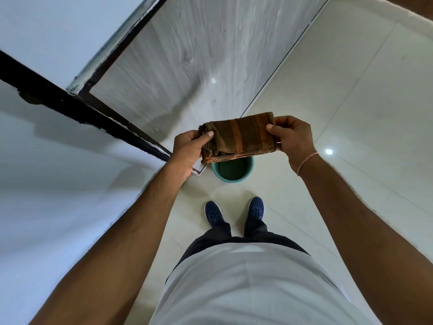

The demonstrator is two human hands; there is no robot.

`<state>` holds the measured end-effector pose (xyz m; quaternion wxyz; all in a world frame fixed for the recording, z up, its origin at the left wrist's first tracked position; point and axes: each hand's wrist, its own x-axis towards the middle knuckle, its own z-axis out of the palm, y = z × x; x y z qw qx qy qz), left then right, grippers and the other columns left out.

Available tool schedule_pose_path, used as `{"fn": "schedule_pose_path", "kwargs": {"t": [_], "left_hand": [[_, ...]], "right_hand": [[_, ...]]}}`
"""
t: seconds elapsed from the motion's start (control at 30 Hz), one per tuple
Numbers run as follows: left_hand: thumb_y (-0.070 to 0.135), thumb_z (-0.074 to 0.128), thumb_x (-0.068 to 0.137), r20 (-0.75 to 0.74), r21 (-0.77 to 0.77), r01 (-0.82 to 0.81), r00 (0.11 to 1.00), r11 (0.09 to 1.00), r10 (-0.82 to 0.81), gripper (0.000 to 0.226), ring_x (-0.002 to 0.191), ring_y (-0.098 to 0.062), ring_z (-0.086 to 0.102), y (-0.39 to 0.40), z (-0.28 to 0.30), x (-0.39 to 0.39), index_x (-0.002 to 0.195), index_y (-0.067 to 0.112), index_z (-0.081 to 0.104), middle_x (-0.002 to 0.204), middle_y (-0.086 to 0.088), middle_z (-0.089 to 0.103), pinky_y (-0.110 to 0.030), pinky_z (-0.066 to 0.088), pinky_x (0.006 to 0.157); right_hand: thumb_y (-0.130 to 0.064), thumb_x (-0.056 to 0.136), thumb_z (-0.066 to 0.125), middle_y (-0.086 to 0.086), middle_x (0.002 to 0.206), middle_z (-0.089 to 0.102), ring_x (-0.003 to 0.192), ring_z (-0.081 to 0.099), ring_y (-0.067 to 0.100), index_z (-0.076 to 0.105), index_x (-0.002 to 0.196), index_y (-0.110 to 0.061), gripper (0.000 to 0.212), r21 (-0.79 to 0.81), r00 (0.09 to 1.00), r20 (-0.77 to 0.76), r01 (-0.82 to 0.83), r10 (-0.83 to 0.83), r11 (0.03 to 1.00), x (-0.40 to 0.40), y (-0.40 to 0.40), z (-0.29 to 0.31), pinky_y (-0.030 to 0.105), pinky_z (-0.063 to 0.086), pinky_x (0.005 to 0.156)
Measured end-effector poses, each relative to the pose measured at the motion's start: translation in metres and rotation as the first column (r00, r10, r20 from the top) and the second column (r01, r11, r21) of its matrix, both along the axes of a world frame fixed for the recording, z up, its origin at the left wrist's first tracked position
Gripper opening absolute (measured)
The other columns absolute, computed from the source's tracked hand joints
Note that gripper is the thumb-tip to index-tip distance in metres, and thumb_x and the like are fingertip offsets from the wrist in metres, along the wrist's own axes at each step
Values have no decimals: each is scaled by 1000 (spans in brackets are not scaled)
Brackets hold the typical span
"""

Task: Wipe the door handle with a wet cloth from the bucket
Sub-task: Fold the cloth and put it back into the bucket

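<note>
A folded brown cloth with orange stripes [241, 137] is stretched flat between both hands, held at chest height above the floor. My left hand [189, 148] pinches its left end, thumb on top. My right hand [293, 139] pinches its right end. Directly below the cloth a teal bucket [250, 168] stands on the tiled floor, partly hidden by the cloth; its inside looks dark. A grey wood-grain door [187, 57] stands open ahead and to the left. No door handle is visible in this view.
A black door frame [77, 109] runs diagonally along the white wall [46, 184] on the left. My feet in blue shoes [234, 213] stand on glossy cream floor tiles [363, 102] just behind the bucket.
</note>
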<state>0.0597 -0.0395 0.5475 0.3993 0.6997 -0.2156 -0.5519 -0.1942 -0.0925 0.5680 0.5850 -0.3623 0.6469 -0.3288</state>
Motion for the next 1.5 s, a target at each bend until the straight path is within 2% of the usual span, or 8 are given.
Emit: {"fn": "schedule_pose_path", "kwargs": {"t": [0.13, 0.37, 0.53, 0.67, 0.8, 0.9, 1.1, 1.5], "left_hand": [[14, 79, 97, 23, -51, -27, 999, 998, 29, 6, 78, -13, 77, -2, -4, -5, 97, 9, 80, 87, -4, 81, -28, 65, 71], [23, 78, 99, 33, -82, 8, 999, 997, -6, 21, 74, -21, 75, -4, -1, -34, 98, 2, 80, 85, -9, 79, -26, 57, 52], [29, 79, 98, 108, -115, 83, 992, 990, -70, 18, 85, -22, 79, -6, -3, -52, 92, 12, 83, 90, -10, 83, -40, 67, 83], [31, 76, 101, 148, -97, 109, 985, 989, -94, 21, 79, -18, 78, -5, -1, -49, 90, 14, 82, 84, -2, 82, -32, 62, 65], [35, 78, 97, 241, -58, 91, 968, 994, -75, 23, 86, -29, 80, -5, -6, -44, 88, 14, 82, 86, -6, 83, -46, 68, 78], [30, 79, 98, 250, -66, 85, 966, 994, -66, 20, 75, -18, 77, -4, -6, -48, 85, 15, 81, 83, -4, 82, -35, 64, 67], [25, 80, 97, 226, -102, 117, 970, 988, -91, 18, 76, -9, 75, 1, -8, -53, 80, 26, 80, 77, 6, 81, -29, 61, 76], [26, 75, 101, 121, -85, 161, 981, 983, -151, 15, 90, -18, 79, 12, -16, -44, 88, 27, 82, 90, 0, 84, -45, 66, 87]], "right_hand": [[-14, 95, 76, 6, 93, 74, 101, 76, 36, 72, 87, -27, 15, -38, 987, -158, 0, -6, 999, 6, -3, -8, 52, 66, 88], [-26, 95, 73, 7, 98, 76, 94, 73, 28, 70, 104, -20, 11, -64, 923, -360, -170, 136, 983, 35, 15, -18, 40, 64, 84], [-19, 94, 72, -2, 91, 71, 87, 69, 19, 71, 109, -13, 16, -150, 894, -409, -265, 184, 953, 52, 28, -17, 38, 62, 85], [-17, 90, 73, -1, 91, 72, 80, 71, 21, 62, 106, -18, 19, -213, 904, -418, -192, 88, 958, 47, 30, -13, 39, 64, 76], [-13, 87, 64, -2, 85, 73, 73, 70, 25, 67, 94, -21, 12, -332, 846, -524, -305, 94, 893, 41, 32, -14, 43, 62, 70], [-22, 89, 66, -4, 97, 79, 86, 72, 20, 80, 103, -27, 20, -244, 797, -554, -430, 239, 869, 45, 34, -12, 41, 62, 81], [-31, 88, 72, 4, 92, 79, 86, 74, 25, 83, 99, -20, 18, -142, 776, -560, -435, 290, 889, 49, 32, -14, 45, 64, 80], [-29, 84, 75, -3, 82, 73, 82, 72, 21, 80, 92, -19, 14, -94, 786, -511, -454, 348, 886, 50, 29, -22, 36, 63, 77]]}}
